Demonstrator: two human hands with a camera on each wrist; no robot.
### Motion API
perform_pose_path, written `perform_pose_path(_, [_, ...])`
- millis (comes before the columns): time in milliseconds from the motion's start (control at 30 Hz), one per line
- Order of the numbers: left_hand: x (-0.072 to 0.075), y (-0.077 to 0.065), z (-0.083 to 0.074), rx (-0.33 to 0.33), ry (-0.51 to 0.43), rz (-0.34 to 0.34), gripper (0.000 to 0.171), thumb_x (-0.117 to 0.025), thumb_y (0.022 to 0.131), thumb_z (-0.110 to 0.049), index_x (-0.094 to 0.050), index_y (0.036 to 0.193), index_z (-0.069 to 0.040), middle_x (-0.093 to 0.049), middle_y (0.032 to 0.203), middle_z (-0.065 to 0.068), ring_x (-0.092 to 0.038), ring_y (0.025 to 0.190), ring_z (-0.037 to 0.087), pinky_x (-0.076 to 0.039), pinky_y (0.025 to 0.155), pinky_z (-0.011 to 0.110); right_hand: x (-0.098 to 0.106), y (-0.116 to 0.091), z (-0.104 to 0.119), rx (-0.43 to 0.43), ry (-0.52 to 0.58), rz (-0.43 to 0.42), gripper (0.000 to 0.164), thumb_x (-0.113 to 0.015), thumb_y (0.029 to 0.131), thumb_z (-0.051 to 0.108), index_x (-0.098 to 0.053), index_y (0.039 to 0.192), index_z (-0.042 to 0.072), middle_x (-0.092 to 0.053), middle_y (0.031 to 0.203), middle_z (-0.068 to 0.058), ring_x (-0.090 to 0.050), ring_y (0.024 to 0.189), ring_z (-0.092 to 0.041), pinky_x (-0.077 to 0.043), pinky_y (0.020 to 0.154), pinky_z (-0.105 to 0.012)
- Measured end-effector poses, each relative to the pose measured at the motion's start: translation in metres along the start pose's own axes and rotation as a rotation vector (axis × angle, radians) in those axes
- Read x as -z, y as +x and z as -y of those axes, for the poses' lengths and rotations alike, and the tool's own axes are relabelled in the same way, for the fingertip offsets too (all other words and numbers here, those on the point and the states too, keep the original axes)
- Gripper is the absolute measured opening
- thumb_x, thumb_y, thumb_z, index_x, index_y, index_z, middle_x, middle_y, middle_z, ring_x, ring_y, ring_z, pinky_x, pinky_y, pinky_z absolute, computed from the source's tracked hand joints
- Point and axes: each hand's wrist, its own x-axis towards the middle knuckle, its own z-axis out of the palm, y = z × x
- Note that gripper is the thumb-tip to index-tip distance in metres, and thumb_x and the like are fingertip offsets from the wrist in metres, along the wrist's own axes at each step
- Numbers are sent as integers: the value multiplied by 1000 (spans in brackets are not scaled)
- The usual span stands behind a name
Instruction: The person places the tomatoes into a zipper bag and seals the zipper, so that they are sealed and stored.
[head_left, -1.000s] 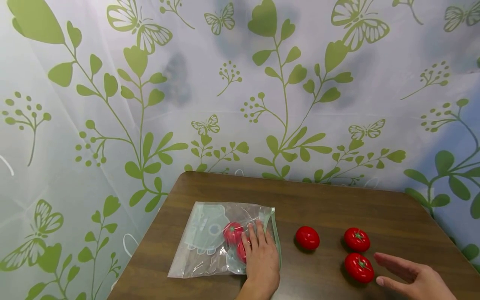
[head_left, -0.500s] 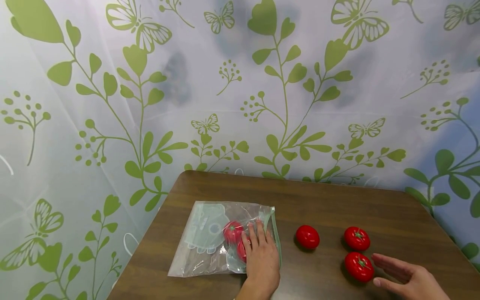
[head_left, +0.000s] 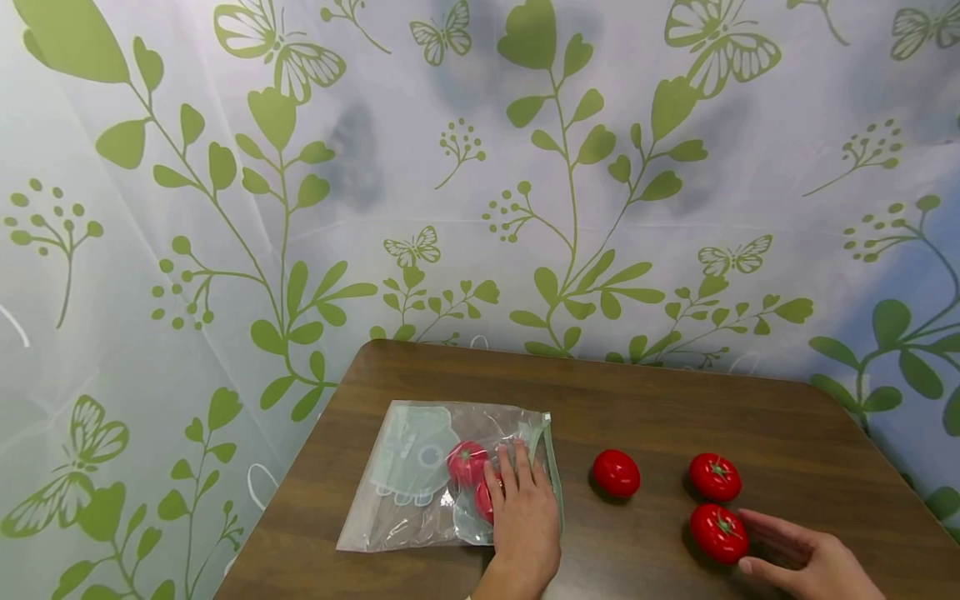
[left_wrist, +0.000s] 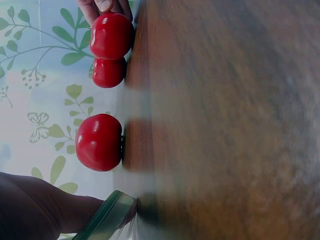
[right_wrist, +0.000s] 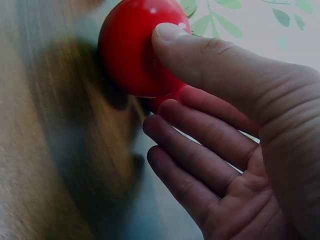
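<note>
My left hand (head_left: 527, 525) lies with its fingers extended on a clear zip bag (head_left: 397, 529) with a green-edged opening on the right. Inside the bag are two red toy tomatoes, one (head_left: 467, 463) in plain sight and another (head_left: 483, 498) partly under my fingers. At the right, my right hand (head_left: 813, 557) is beside the nearer loose tomato (head_left: 718, 533), thumb and fingers spread apart. The right wrist view puts the thumb (right_wrist: 200, 52) across that tomato (right_wrist: 132, 55); whether it touches cannot be told. The fingers are not curled round it.
Two more loose tomatoes are on the brown wooden table (head_left: 585, 392): one (head_left: 714, 477) just behind the nearer tomato, another (head_left: 616, 474) between it and the bag. A white sheet with green leaves and butterflies (head_left: 465, 167) hangs behind the table.
My right hand has moved slightly left, closer to the nearer loose tomato. My left hand, the bag and the tomatoes stay where they were.
</note>
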Motion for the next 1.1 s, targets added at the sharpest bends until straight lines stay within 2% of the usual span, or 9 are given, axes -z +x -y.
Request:
perform_pose_path(100, [0,1,0,4,-8,8,91,-103,69,-19,-65,151,-6,-45,171,20,-42,158,48,-33,128,68,-2,1,-2,4,9,-3,83,-85,98,35,-50,156,-12,-62,151,-32,-70,106,9,-62,86,-20])
perform_pose_path(267, [0,1,0,9,-1,14,95,-104,67,-20,-64,151,-6,-46,171,20,-43,158,47,-34,128,67,-5,5,-1,-16,4,-4,84,-85,97,38,-51,156,-11,-64,149,-31,-77,108,-3,-64,85,-23])
perform_pose_path(433, [-2,1,-1,12,5,12,94,-103,67,-20,-64,151,-7,-47,170,19,-44,158,46,-33,128,67,-7,6,0,-15,-19,-14,83,-85,96,38,-52,155,-10,-66,146,-32,-80,110,-14,-64,84,-25])
perform_pose_path(533, [-2,1,-1,9,5,7,93,-103,67,-20,-65,151,-7,-47,170,19,-43,158,47,-33,128,67,-10,7,2,-18,-17,-32,84,-86,95,39,-53,155,-11,-66,145,-33,-80,114,-26,-66,85,-30])
perform_pose_path(633, [-2,2,0,6,2,2,92,-103,68,-20,-65,151,-7,-47,170,19,-43,158,47,-33,128,67,-12,6,4,-20,-11,-43,85,-87,95,39,-53,155,-11,-66,145,-34,-80,115,-31,-67,86,-33])
perform_pose_path(933, [-1,2,0,-2,1,35,105,-107,60,-25,-63,153,-7,-45,172,19,-41,159,47,-32,129,68,-14,4,10,-35,-38,-66,85,-87,95,42,-54,153,-11,-69,141,-33,-79,116,-35,-67,84,-33])
perform_pose_path(1100, [-1,2,0,0,-2,36,102,-106,62,-24,-63,153,-8,-45,172,19,-41,159,47,-32,129,68,-11,2,14,-22,-75,-61,84,-85,96,44,-54,154,-10,-69,142,-32,-80,115,-31,-66,83,-28])
